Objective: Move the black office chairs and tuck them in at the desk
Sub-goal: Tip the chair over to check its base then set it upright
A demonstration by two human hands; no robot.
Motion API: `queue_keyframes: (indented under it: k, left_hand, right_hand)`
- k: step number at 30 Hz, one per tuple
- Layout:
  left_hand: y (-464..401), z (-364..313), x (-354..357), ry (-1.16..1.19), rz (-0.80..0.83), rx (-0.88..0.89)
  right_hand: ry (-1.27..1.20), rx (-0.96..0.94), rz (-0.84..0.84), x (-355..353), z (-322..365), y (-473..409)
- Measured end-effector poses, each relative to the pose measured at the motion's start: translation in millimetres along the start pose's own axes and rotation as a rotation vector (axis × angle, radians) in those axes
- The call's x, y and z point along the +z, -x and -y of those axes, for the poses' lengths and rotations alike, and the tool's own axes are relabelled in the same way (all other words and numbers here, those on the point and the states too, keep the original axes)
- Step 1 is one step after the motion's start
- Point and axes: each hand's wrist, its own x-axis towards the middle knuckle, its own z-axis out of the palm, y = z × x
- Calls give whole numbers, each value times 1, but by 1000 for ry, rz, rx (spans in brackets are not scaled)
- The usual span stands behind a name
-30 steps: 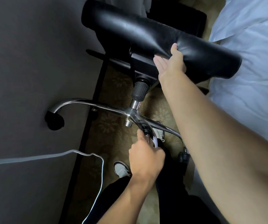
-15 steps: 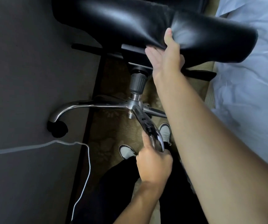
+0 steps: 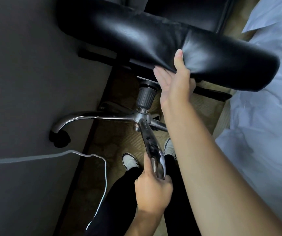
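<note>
We see a dark table [image 3: 34,82] at left and a white bed [image 3: 264,133] at right. Between them, a tipped black office chair [image 3: 153,36] hangs above patterned carpet. Our right hand [image 3: 176,82] pinches its seat edge; our left hand [image 3: 152,189] has its fingers [image 3: 166,182] wrapped round a chrome base leg [image 3: 151,147].

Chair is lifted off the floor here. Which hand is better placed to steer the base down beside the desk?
Left hand: it grips a chrome base leg; the right hand only cups the seat edge.

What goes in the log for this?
left hand: grips chrome base leg | right hand: holds black leather chair seat | chair tipped
</note>
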Motion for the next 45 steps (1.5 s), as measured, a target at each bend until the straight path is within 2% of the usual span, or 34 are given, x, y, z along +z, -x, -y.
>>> queue_keyframes:
  k: [23,32,36,45]
  left_hand:
    - [31,61,30,1,-19,72]
    - [41,150,19,19,-198,98]
    - [56,183,45,69,-252,93]
    - [104,206,138,193,-156,91]
  right_hand:
    - [35,-32,90,-45,-25,53]
    - [85,91,251,-98,-75,107]
    - [90,96,336,-129,-93,120]
    - [102,36,505,-220,-79,133]
